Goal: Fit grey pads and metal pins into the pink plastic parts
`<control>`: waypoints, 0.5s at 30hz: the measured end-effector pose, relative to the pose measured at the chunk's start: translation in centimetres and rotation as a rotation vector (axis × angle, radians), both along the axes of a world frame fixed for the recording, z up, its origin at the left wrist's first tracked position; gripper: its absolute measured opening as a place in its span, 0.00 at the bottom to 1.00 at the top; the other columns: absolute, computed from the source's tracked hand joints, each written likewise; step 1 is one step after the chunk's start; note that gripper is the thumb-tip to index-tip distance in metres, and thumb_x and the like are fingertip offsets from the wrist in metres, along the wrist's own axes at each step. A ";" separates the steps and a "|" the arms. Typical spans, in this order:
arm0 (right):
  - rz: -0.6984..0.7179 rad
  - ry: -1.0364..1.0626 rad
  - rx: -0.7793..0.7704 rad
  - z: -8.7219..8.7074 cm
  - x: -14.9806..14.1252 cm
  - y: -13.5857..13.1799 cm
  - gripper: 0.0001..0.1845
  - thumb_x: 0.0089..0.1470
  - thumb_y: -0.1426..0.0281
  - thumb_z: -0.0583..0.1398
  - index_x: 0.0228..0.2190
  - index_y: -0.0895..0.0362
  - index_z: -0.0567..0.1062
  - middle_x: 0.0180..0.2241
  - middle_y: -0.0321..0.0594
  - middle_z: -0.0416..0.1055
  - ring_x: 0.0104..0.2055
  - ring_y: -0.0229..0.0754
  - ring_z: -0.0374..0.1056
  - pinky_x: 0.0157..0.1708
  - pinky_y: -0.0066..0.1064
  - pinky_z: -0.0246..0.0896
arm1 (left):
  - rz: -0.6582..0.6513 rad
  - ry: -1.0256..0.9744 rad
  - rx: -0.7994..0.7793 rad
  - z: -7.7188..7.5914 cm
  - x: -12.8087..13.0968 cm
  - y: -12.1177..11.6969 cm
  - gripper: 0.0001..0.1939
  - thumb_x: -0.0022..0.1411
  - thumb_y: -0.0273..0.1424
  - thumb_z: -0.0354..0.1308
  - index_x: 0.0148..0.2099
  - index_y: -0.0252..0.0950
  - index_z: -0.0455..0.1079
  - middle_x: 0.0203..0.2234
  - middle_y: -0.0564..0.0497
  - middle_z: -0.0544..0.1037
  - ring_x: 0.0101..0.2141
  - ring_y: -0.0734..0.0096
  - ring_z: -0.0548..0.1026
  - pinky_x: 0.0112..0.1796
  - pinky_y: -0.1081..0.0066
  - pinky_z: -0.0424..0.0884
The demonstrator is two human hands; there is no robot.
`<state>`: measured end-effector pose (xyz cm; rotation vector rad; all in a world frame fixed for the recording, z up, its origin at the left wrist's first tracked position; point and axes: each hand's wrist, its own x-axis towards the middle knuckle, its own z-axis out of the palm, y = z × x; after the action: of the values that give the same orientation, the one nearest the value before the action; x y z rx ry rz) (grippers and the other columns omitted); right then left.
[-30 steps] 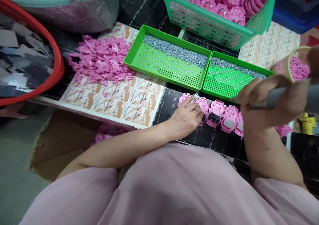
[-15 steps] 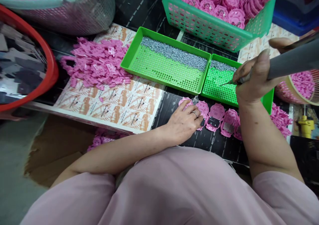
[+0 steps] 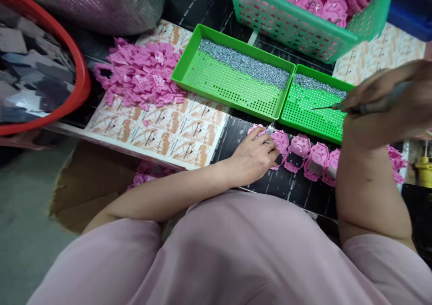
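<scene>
My left hand (image 3: 254,155) lies curled over the pink plastic housings at the near end of a row on a black mat, with a ringed finger on top. Further along stand more round pink housings (image 3: 299,146) with metal and dark inserts. My right hand (image 3: 381,102) grips a grey electric screwdriver (image 3: 383,104), partly hidden by my fingers. Its thin steel bit (image 3: 322,107) points left and hangs over the right-hand green perforated tray (image 3: 312,116). A band of small silver screws (image 3: 317,86) lies along that tray's far side, apart from the bit.
A second green tray (image 3: 229,77) with screws adjoins the first. Behind stand a green basket (image 3: 297,21) of pink housings and a mesh basket (image 3: 101,7). Loose pink pieces (image 3: 138,73) lie on printed sheets (image 3: 158,138). A red-rimmed basin (image 3: 57,57) sits left.
My right hand has swung from the far right to above the right green tray, and the screwdriver now points left over it. My left hand stays on the housings.
</scene>
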<state>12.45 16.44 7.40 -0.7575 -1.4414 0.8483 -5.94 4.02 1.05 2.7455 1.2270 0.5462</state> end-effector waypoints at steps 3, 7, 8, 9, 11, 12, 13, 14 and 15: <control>0.180 0.035 0.080 1.4 0.1 -3.9 0.29 0.55 0.50 0.57 0.11 0.53 0.64 0.11 0.33 0.55 0.13 0.34 0.59 0.11 0.29 0.54 | -0.001 0.018 0.001 -0.2 0.2 0.0 0.08 0.65 0.32 0.59 0.39 0.33 0.76 0.33 0.48 0.79 0.41 0.63 0.73 0.52 0.55 0.60; 0.272 0.114 -0.107 1.6 -1.0 -9.7 0.06 0.52 0.64 0.61 0.25 0.49 0.74 0.14 0.28 0.58 0.12 0.34 0.56 0.10 0.29 0.56 | -0.008 0.039 0.004 -0.3 0.3 0.1 0.06 0.64 0.30 0.59 0.39 0.33 0.75 0.32 0.49 0.79 0.40 0.62 0.73 0.51 0.56 0.61; 0.283 0.126 -0.130 1.4 -1.3 -10.6 0.02 0.51 0.64 0.62 0.29 0.48 0.75 0.14 0.28 0.58 0.12 0.35 0.56 0.09 0.29 0.55 | -0.010 0.044 0.007 -0.3 0.3 0.1 0.06 0.64 0.30 0.59 0.39 0.33 0.75 0.32 0.49 0.79 0.40 0.62 0.73 0.51 0.56 0.61; 0.285 0.133 -0.134 1.2 -1.6 -11.3 0.04 0.51 0.64 0.62 0.32 0.47 0.75 0.14 0.27 0.58 0.12 0.34 0.55 0.09 0.29 0.54 | -0.011 0.050 0.012 -0.3 0.3 0.1 0.06 0.63 0.30 0.59 0.39 0.34 0.75 0.32 0.49 0.79 0.40 0.62 0.73 0.51 0.56 0.61; 0.297 0.132 -0.102 0.7 -2.0 -11.7 0.10 0.54 0.64 0.60 0.39 0.47 0.75 0.14 0.27 0.58 0.12 0.33 0.54 0.09 0.28 0.55 | -0.010 0.060 0.017 -0.3 0.4 0.2 0.06 0.63 0.30 0.59 0.38 0.34 0.75 0.32 0.49 0.79 0.40 0.62 0.73 0.51 0.57 0.60; 0.300 0.137 -0.074 0.5 -2.2 -11.6 0.12 0.54 0.65 0.59 0.43 0.47 0.75 0.15 0.26 0.59 0.12 0.33 0.53 0.10 0.27 0.56 | -0.009 0.063 0.016 -0.3 0.4 0.2 0.05 0.63 0.30 0.59 0.38 0.34 0.75 0.32 0.49 0.79 0.40 0.63 0.73 0.51 0.57 0.60; 0.308 0.146 -0.045 0.3 -2.3 -11.5 0.14 0.55 0.67 0.59 0.45 0.47 0.74 0.15 0.26 0.59 0.11 0.32 0.53 0.10 0.27 0.57 | -0.009 0.066 0.015 -0.3 0.4 0.2 0.05 0.64 0.30 0.59 0.38 0.34 0.75 0.32 0.49 0.79 0.40 0.63 0.73 0.51 0.57 0.60; 0.318 0.155 -0.022 0.2 -2.4 -11.3 0.14 0.56 0.68 0.59 0.45 0.47 0.73 0.16 0.26 0.59 0.12 0.32 0.52 0.10 0.26 0.56 | -0.009 0.067 0.012 -0.3 0.4 0.2 0.05 0.64 0.30 0.59 0.38 0.34 0.75 0.32 0.49 0.79 0.40 0.63 0.73 0.51 0.57 0.60; 0.330 0.165 -0.010 0.0 -2.5 -11.2 0.14 0.56 0.68 0.58 0.45 0.46 0.73 0.16 0.26 0.60 0.12 0.32 0.53 0.10 0.25 0.56 | -0.010 0.067 0.009 -0.3 0.4 0.2 0.06 0.64 0.30 0.58 0.38 0.34 0.75 0.32 0.49 0.79 0.40 0.63 0.73 0.51 0.57 0.60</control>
<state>9.91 5.28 7.42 -0.4495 -1.4343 1.1437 -5.54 4.24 0.73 2.7976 1.2266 0.4638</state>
